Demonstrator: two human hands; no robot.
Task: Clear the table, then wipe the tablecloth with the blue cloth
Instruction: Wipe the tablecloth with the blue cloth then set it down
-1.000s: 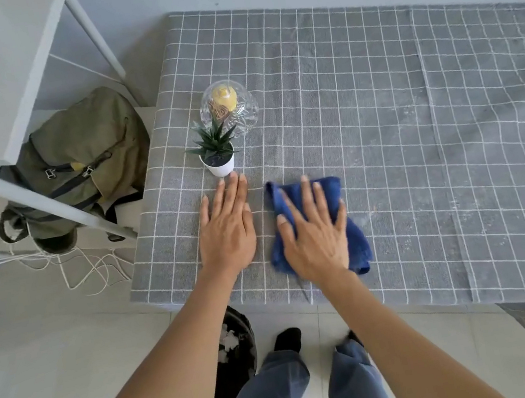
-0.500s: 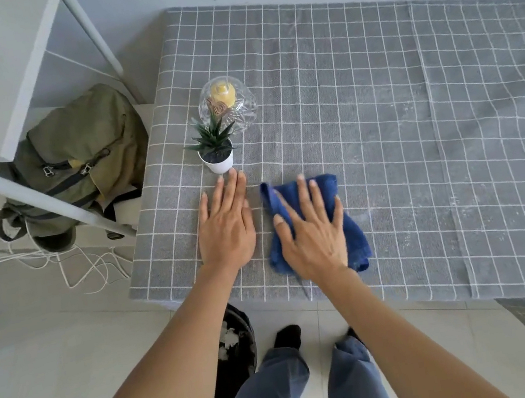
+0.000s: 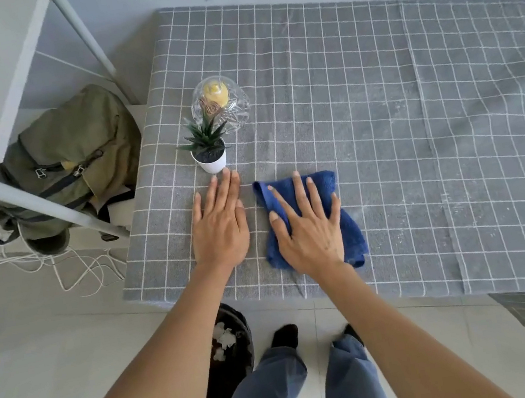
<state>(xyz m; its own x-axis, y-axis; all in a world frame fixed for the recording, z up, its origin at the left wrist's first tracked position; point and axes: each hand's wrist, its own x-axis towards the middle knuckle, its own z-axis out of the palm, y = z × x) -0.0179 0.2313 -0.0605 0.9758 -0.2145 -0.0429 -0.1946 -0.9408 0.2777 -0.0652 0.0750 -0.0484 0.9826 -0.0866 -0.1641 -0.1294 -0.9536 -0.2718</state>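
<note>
right hand (image 3: 309, 225) presses flat on the blue cloth (image 3: 347, 236); left hand (image 3: 219, 227) lies flat beside it, just below the potted succulent (image 3: 207, 145).

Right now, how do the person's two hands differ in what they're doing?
The right hand lies spread on the blue cloth, pressing it down; the left hand rests directly on the bare tablecloth. The left hand's fingers lie close together, reaching almost to the plant pot; the right hand's fingers are splayed wide. Both lie flat, palm down, near the table's front edge.

One blue cloth (image 3: 310, 222), one potted plant (image 3: 208, 148), one glass dome (image 3: 220, 103), one backpack (image 3: 73, 154).
</note>
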